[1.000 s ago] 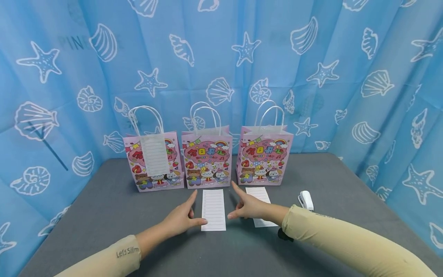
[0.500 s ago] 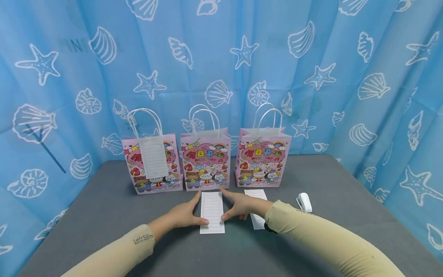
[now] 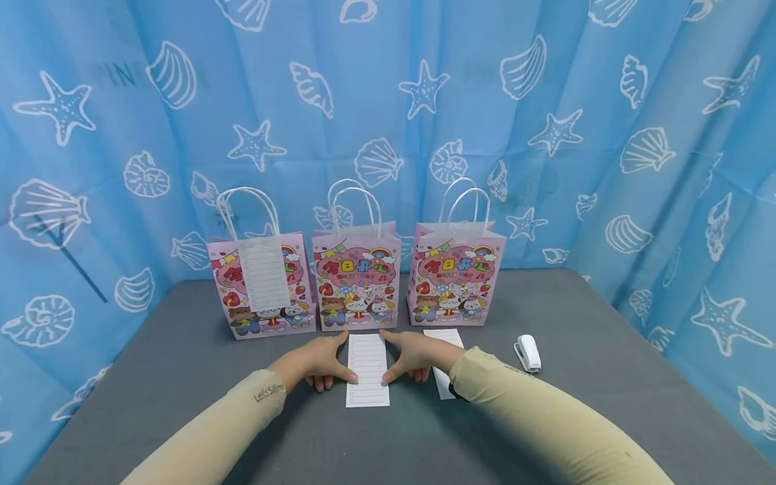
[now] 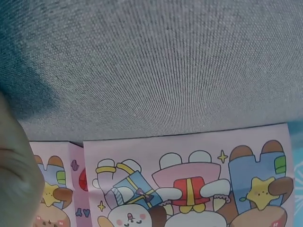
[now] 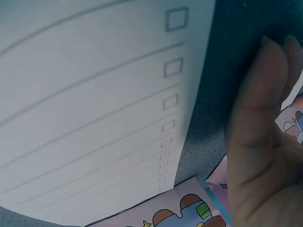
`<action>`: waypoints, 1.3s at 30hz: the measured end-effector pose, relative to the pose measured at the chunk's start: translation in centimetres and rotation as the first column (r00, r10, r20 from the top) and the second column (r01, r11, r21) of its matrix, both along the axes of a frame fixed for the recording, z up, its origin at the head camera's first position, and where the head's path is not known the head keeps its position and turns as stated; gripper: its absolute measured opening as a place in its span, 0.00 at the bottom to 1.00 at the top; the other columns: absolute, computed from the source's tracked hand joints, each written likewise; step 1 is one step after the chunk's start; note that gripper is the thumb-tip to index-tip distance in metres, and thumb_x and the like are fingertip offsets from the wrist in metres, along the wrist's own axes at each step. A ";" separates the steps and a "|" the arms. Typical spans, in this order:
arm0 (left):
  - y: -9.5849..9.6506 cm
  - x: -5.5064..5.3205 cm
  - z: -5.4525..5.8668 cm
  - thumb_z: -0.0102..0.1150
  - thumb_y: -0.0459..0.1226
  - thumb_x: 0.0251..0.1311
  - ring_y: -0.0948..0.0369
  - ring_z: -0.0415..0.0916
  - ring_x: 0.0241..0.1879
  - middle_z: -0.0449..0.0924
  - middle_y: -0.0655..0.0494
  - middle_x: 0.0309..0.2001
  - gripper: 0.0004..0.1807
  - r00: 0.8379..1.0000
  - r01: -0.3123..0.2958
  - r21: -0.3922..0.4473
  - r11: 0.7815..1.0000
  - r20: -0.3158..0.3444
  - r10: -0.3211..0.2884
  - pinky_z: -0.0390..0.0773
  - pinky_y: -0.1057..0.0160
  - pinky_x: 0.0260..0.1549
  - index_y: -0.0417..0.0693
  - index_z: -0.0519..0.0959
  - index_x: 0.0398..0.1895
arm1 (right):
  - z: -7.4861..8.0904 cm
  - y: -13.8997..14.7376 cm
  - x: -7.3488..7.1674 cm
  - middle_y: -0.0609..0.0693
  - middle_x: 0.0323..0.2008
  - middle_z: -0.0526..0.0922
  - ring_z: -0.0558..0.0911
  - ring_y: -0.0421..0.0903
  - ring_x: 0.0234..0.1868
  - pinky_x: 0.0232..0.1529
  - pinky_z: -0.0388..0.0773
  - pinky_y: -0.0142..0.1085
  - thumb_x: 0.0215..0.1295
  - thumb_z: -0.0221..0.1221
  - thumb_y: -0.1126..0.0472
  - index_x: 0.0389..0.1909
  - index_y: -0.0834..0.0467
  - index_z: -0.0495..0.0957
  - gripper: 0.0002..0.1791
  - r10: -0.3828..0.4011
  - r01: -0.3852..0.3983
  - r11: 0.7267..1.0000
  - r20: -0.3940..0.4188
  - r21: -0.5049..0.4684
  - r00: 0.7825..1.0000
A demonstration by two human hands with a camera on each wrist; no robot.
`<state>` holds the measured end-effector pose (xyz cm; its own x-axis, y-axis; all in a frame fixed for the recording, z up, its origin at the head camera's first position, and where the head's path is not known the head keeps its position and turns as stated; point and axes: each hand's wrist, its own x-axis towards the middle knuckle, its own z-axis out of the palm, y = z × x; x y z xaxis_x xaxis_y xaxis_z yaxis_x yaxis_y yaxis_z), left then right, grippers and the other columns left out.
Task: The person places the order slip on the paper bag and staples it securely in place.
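A white lined paper slip (image 3: 367, 357) with small checkboxes lies in front of the middle pink paper bag (image 3: 356, 283). At its left edge is my left hand (image 3: 320, 357), thumb tip over the edge and index finger by the top corner. Along the opposite edge, my right hand (image 3: 414, 355) spreads thumb and index finger the same way. The right wrist view brings the slip's lines (image 5: 94, 94) up close, beside the thumb side of the hand (image 5: 265, 132). In the left wrist view, part of the left hand (image 4: 16, 175) shows near a bag front (image 4: 189, 175).
Another slip (image 3: 444, 340) lies partly under my right forearm, before the right bag (image 3: 455, 279). A third slip (image 3: 265, 273) hangs on the front of the left bag (image 3: 297, 316). A white stapler (image 3: 529, 353) sits on the grey table (image 3: 388, 444), right of the slips.
Both hands have come inward to the middle slip's two long edges, the left moving right and the right moving left. The slip, bags and stapler stay in place.
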<state>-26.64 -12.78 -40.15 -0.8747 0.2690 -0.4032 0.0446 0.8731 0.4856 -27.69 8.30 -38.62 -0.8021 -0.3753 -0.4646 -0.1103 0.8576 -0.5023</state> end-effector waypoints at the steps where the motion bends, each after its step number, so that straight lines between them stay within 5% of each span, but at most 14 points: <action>1: 0.0 0.0 0.0 0.71 0.52 0.52 0.63 0.70 0.10 0.77 0.52 0.15 0.56 1.000 -0.001 -0.003 1.000 -0.005 0.001 0.70 0.65 0.12 0.43 0.49 0.77 | 0.0 -0.1 0.0 0.54 0.19 0.76 0.73 0.44 0.16 0.16 0.74 0.35 0.52 0.73 0.50 0.76 0.45 0.54 0.52 0.000 0.000 1.000 -0.006 0.003 1.000; 10: -0.3 0.4 0.0 0.71 0.52 0.53 0.62 0.70 0.11 0.76 0.53 0.14 0.52 0.998 0.005 0.015 1.000 -0.057 -0.004 0.68 0.66 0.11 0.43 0.54 0.75 | 0.0 -0.6 0.1 0.54 0.21 0.76 0.74 0.44 0.16 0.15 0.74 0.36 0.51 0.74 0.50 0.73 0.45 0.61 0.48 0.001 0.001 0.999 -0.062 0.032 0.998; 17: -0.4 0.7 0.3 0.64 0.47 0.62 0.61 0.71 0.11 0.78 0.51 0.17 0.42 0.999 -0.053 0.164 0.985 -0.001 0.054 0.69 0.65 0.12 0.44 0.58 0.74 | -0.1 -0.5 0.1 0.54 0.24 0.75 0.73 0.44 0.17 0.16 0.74 0.35 0.52 0.73 0.50 0.72 0.43 0.63 0.46 0.014 -0.011 0.999 -0.080 0.038 0.997; 22: 0.2 0.8 0.9 0.62 0.38 0.64 0.62 0.73 0.15 0.79 0.52 0.27 0.37 0.985 -0.171 0.291 0.941 0.065 0.159 0.70 0.66 0.14 0.39 0.58 0.73 | -0.1 -0.3 0.3 0.54 0.26 0.75 0.72 0.44 0.17 0.16 0.74 0.35 0.52 0.72 0.50 0.71 0.44 0.65 0.44 0.042 -0.041 0.999 -0.104 0.020 0.994; 26: 1.1 1.0 1.1 0.63 0.31 0.61 0.62 0.75 0.17 0.80 0.54 0.29 0.37 0.970 -0.235 0.381 0.894 0.037 0.239 0.72 0.65 0.19 0.36 0.59 0.71 | 0.0 -0.2 0.4 0.53 0.26 0.75 0.73 0.44 0.17 0.16 0.74 0.35 0.53 0.72 0.51 0.72 0.45 0.63 0.45 0.054 -0.054 0.999 -0.110 0.010 0.992; 35: 1.8 2.5 1.5 0.62 0.26 0.59 0.64 0.68 0.10 0.81 0.54 0.26 0.36 0.949 -0.246 0.524 0.816 -0.040 0.312 0.68 0.67 0.14 0.33 0.59 0.70 | 1.1 0.3 0.8 0.56 0.28 0.82 0.80 0.49 0.21 0.22 0.79 0.41 0.58 0.69 0.51 0.74 0.55 0.57 0.46 -0.033 0.024 0.993 -0.078 -0.114 0.996; 39: 1.7 2.9 2.5 0.62 0.26 0.59 0.64 0.66 0.10 0.81 0.53 0.26 0.38 0.931 -0.240 0.583 0.776 -0.088 0.354 0.72 0.63 0.15 0.34 0.57 0.72 | 2.2 0.7 0.9 0.54 0.33 0.83 0.82 0.48 0.25 0.25 0.78 0.41 0.64 0.65 0.54 0.69 0.62 0.63 0.37 -0.137 0.103 0.953 -0.103 -0.283 0.985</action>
<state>-23.79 -11.06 -37.70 -0.9898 0.1093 -0.0914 -0.0343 0.4401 0.8973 -26.78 9.00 -36.38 -0.8925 -0.3726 -0.2544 -0.0888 0.6979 -0.7106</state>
